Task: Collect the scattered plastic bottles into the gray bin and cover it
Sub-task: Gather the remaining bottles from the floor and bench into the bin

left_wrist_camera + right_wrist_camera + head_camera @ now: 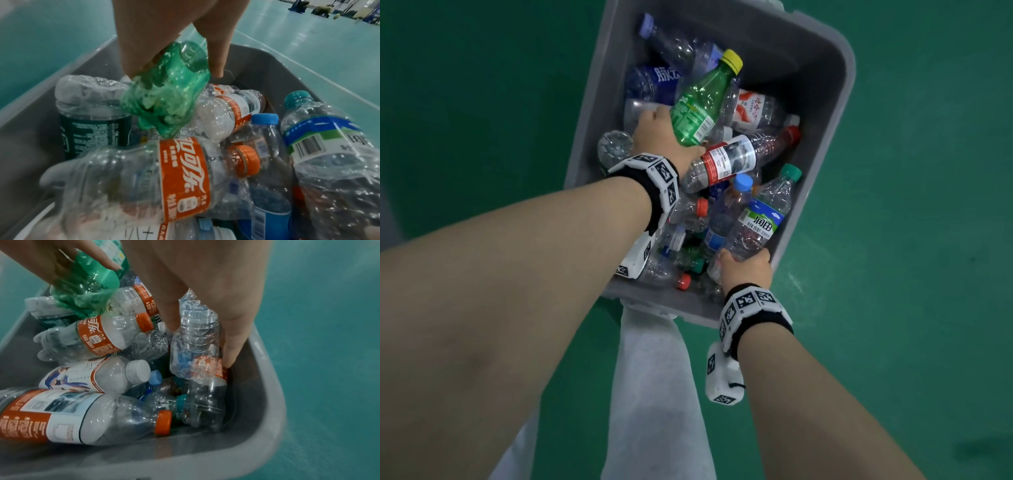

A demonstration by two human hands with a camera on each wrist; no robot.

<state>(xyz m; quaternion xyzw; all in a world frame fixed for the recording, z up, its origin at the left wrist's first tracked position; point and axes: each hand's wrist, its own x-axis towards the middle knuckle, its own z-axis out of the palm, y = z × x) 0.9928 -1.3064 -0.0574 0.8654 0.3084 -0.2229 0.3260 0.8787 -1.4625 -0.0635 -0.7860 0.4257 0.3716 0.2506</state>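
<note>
The gray bin (839,68) stands on the green floor, holding several plastic bottles. My left hand (657,137) grips the base of a green bottle (698,106) with a yellow cap, tilted over the heap at the bin's left side. In the left wrist view, the left hand (174,68) pinches the green bottle (166,100) between thumb and fingers. My right hand (746,267) grips the base of a clear bottle (760,219) with a blue-green label and teal cap, at the bin's near right corner. In the right wrist view, the right hand (201,339) is curled round this clear bottle (195,318).
Green floor (928,240) surrounds the bin on all sides. My light trouser leg (654,377) stands against the bin's near edge. In the left wrist view, dark items (320,9) lie far off across the floor.
</note>
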